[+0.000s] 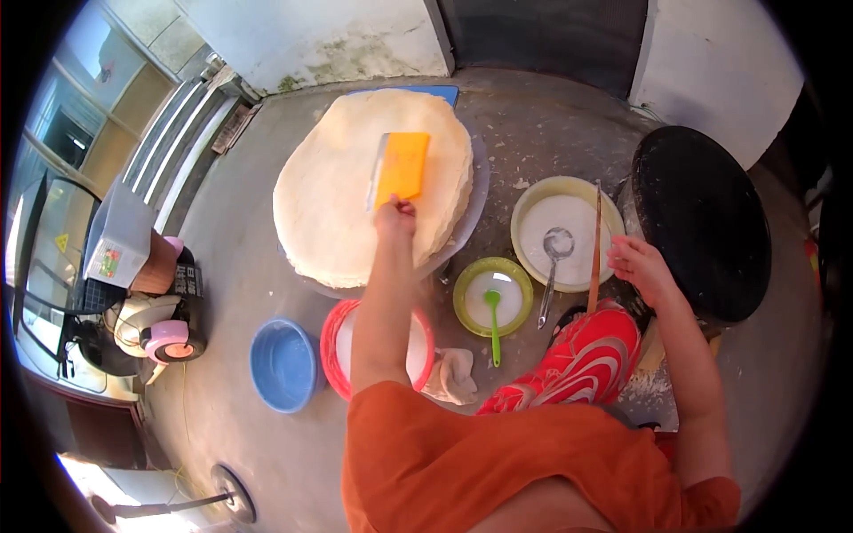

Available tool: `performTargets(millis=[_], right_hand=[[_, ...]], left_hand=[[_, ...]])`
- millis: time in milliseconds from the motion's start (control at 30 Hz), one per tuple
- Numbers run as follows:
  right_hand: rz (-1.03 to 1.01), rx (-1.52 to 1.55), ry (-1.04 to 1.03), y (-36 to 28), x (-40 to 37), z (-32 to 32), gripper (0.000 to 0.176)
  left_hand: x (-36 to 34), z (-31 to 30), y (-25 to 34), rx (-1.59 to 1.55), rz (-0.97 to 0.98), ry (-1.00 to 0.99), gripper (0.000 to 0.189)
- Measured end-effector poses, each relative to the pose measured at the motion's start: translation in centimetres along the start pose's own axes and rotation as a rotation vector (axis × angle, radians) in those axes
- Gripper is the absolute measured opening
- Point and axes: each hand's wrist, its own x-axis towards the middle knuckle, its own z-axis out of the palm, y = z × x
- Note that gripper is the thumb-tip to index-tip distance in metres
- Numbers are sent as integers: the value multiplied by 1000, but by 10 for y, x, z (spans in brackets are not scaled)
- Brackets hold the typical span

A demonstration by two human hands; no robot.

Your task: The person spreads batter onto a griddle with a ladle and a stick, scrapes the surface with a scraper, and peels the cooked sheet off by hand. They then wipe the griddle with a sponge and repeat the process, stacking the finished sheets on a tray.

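Grey concrete floor [249, 266], bounded by a white wall. Listed first, an orange scraper [402, 164], laid flat on the pale dough-sheet stack [338, 204], its near edge pinched tight in the left hand [395, 218]. The right hand [641, 266] is held with fingers spread and empty, just beside the black griddle [702, 222] and the yellow bowl [524, 213]. A green bowl [462, 298], red basin [330, 346] and blue bowl [284, 364] are ranged nearer the body.

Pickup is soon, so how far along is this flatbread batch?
Done: a pile of pale flatbreads on the round board. In hand: the left hand holds a yellow scraper on the pile; the right hand hovers open beside the bare black griddle. Left: white batter sits in the yellow bowl.
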Motion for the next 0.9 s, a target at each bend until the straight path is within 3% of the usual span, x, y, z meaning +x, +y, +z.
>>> performTargets(millis=[300, 467, 667, 900], right_hand=[[209, 78, 325, 91, -52, -118, 25], [366, 158, 396, 119, -73, -118, 18], [413, 231, 368, 132, -70, -110, 15], [439, 184, 370, 130, -62, -98, 17]], left_hand=[[68, 53, 79, 5, 271, 170, 13], [104, 67, 90, 28, 281, 179, 18], [142, 73, 88, -31, 232, 187, 14], [131, 80, 74, 81, 271, 290, 11]])
